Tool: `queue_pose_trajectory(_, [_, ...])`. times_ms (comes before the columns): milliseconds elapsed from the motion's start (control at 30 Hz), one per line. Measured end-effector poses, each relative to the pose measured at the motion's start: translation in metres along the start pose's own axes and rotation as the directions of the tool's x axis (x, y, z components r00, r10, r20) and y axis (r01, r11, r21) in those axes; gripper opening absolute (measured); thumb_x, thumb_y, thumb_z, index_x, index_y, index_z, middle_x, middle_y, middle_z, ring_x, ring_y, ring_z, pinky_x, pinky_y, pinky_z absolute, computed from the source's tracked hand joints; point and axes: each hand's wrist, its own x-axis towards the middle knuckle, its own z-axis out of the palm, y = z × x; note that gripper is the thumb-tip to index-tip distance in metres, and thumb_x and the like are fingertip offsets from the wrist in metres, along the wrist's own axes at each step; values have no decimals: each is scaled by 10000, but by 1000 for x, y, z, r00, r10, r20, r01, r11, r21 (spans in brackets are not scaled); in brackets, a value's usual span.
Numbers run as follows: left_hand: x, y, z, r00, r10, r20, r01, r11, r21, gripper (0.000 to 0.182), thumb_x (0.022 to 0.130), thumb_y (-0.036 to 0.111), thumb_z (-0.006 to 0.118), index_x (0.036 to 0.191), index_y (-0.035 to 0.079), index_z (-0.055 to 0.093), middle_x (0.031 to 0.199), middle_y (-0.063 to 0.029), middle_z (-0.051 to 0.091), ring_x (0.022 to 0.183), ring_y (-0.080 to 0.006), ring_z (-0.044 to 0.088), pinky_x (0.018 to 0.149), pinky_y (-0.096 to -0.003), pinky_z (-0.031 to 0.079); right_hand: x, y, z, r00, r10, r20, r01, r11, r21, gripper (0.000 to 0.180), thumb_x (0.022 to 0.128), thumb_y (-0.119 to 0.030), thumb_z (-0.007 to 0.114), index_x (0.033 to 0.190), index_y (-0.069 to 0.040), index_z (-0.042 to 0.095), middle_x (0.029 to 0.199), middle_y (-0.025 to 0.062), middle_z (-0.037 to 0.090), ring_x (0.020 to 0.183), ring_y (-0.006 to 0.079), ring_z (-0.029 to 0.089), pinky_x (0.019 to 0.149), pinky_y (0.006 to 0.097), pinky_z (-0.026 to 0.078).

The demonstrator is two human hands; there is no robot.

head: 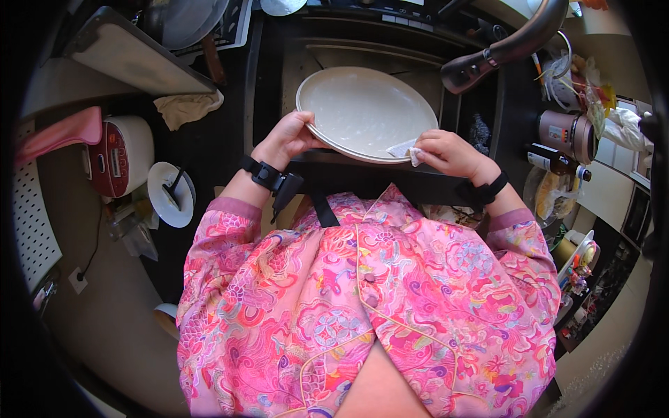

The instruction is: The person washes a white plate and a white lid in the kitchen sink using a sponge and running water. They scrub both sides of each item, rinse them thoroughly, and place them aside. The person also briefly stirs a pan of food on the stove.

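Note:
A large round cream-coloured pan or basin (366, 107) is tilted over the sink (300, 55), its pale inside facing me with whitish streaks on it. My left hand (293, 133) grips the rim at the near left, the thumb on top and the fingers underneath. At the near right, my right hand (444, 150) pinches a white cloth (405, 150), which lies over the rim and partly against the inner wall. Whether the pan has a handle cannot be seen.
A dark pull-out faucet (470, 70) reaches in from the upper right. Steel wool (478, 135) sits right of the sink. On the left counter are a cutting board (141, 57), a beige rag (188, 108), a rice cooker (123, 157) and a white bowl (172, 206). A brown bottle (556, 162) lies at right.

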Motion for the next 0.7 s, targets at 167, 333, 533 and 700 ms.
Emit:
queue_pose_trajectory(167, [-14,-2,15,998,52,36,-51,998,-27,510,825,26,434,1312,-115,371,1270,-292,513,1120,-437,585,925,-638,493,11,-1,-5,1000,-20,-16,20,1000,-1,144,888,-144,614,878,-16,679,816,126,626,784,306,622,706,378,506])
queue_pose_trajectory(333, [-25,1,28,997,53,58,-50,998,-50,555,816,28,456,1347,-98,360,1296,-283,503,1172,-435,559,933,-630,498,33,-10,2,999,-37,-2,37,999,32,163,876,-170,627,868,-20,688,817,127,633,774,307,628,698,380,511])
queue_pose_trajectory(533, [-22,-14,39,996,94,-2,-94,994,-55,465,889,73,444,1320,-96,403,1269,-267,542,1180,-413,561,945,-611,499,87,-32,45,990,-13,-137,11,1000,-14,181,849,-196,633,816,-24,677,785,144,636,739,343,639,673,424,525])
queue_pose_trajectory(700, [-22,-15,36,993,115,-4,-115,990,-82,486,886,82,442,1332,-100,385,1261,-288,542,1141,-435,578,927,-630,495,87,-37,48,981,-43,-189,36,998,-45,117,848,-132,632,882,-29,677,823,126,635,758,323,638,687,394,529])
